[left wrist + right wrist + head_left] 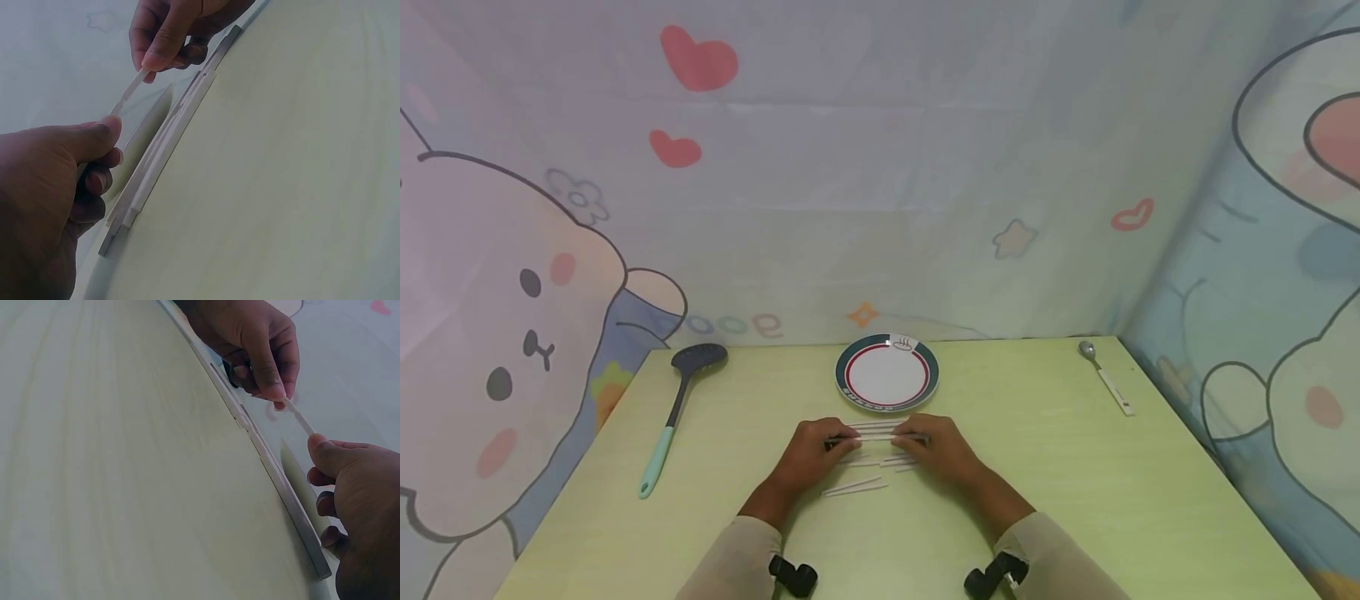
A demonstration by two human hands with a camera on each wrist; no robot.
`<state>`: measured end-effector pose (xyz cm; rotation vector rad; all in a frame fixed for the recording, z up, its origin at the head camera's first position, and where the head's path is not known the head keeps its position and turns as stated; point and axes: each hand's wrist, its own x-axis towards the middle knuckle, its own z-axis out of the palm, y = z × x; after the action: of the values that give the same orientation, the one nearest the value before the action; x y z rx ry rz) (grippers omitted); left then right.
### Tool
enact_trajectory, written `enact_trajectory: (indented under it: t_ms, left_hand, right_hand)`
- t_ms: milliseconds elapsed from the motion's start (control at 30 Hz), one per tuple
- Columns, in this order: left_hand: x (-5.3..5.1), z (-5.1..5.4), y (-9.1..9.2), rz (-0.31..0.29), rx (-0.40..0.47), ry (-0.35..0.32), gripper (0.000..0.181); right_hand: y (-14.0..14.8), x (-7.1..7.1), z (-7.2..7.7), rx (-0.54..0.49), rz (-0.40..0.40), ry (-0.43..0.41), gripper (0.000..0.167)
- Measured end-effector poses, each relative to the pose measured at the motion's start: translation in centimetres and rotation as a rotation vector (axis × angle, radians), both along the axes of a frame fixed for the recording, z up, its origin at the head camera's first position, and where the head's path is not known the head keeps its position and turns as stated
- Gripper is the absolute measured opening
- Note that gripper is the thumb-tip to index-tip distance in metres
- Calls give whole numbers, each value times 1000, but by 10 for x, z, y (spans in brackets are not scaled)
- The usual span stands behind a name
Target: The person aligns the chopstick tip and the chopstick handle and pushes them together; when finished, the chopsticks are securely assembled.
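My left hand (812, 452) and right hand (942, 448) face each other just in front of the plate. Between them stretches a thin white stick (128, 95), its ends pinched by thumb and fingers of each hand. In the right wrist view the same stick (300, 417) slants between the fingertips. Under the hands, several more white sticks (854, 487) lie on the table in loose groups. A dark grey strip (107, 244) shows beneath white sticks in the left wrist view; its full shape is hidden.
A white plate (887, 377) with a dark green rim lies at the table's back middle. To the left is a black slotted turner (677, 400) with a mint handle. A small spoon (1105, 379) with a white handle lies back right. A printed cloth (880, 183) hangs behind the table.
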<state>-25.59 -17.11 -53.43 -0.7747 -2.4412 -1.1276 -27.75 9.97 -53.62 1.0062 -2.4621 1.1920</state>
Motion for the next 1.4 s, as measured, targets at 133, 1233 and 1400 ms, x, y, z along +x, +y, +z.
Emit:
enact_trajectory:
  t_ms: [133, 1233, 1400]
  left_hand:
    - [1, 1, 2, -13, 0, 7, 7]
    - [-4, -2, 5, 114, -22, -110, 10]
    - [-4, -6, 2, 151, -34, -102, 6]
  right_hand:
    - [-1, -1, -1, -23, 20, 44, 11]
    - [21, -10, 2, 31, -95, -52, 8]
    - [26, -13, -4, 13, -89, -12, 7]
